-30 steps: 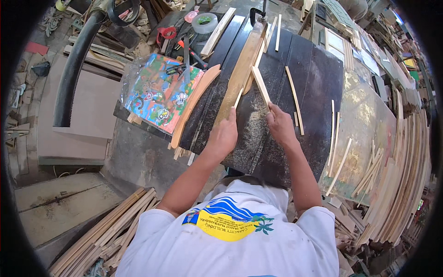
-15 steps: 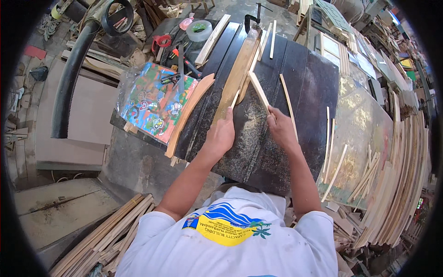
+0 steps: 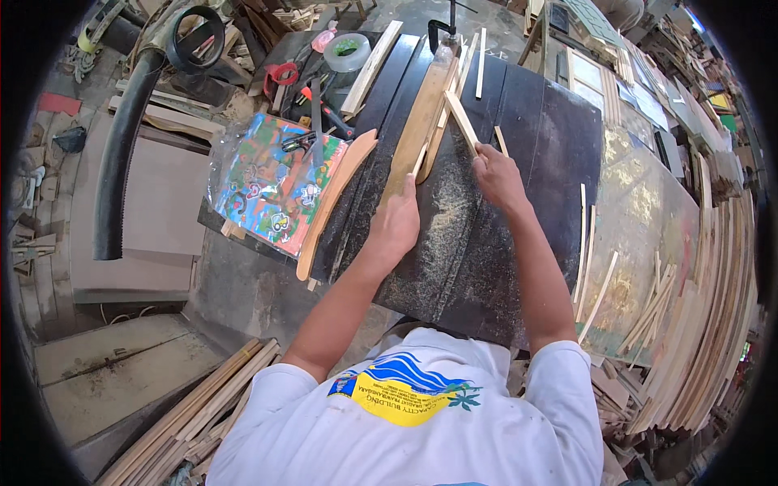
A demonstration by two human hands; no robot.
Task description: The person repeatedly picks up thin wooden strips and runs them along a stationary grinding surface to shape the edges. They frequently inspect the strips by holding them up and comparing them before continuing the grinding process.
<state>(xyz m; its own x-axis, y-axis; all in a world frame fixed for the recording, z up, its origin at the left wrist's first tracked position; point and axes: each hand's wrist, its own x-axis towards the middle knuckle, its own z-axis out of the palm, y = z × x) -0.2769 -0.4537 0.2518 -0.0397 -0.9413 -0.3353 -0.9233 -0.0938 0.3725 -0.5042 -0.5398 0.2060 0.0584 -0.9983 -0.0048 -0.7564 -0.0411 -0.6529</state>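
A long wooden board (image 3: pixel 416 121) lies on the dark worktable, held at its far end by a black clamp (image 3: pixel 438 34). My left hand (image 3: pixel 395 220) is closed on a thin wooden strip (image 3: pixel 420 160), index finger pointing forward along it; the strip lies against the board's right side. To its right, my right hand (image 3: pixel 498 174) grips a flat pale wooden stick (image 3: pixel 460 120), which slants forward and left so that its far end comes close to the board. Sawdust (image 3: pixel 446 219) covers the tabletop between my hands.
Left of the board lie a curved wooden piece (image 3: pixel 336 202), a plastic-wrapped colourful sheet (image 3: pixel 275 182) and a roll of clear tape (image 3: pixel 347 53). A black-sleeved saw (image 3: pixel 130 154) hangs at far left. Loose strips (image 3: pixel 596 296) and stacked slats (image 3: pixel 717 308) fill the right side.
My right hand has moved farther from me, carrying the pale stick forward along the board. My left hand has shifted slightly forward with the strip still in it.
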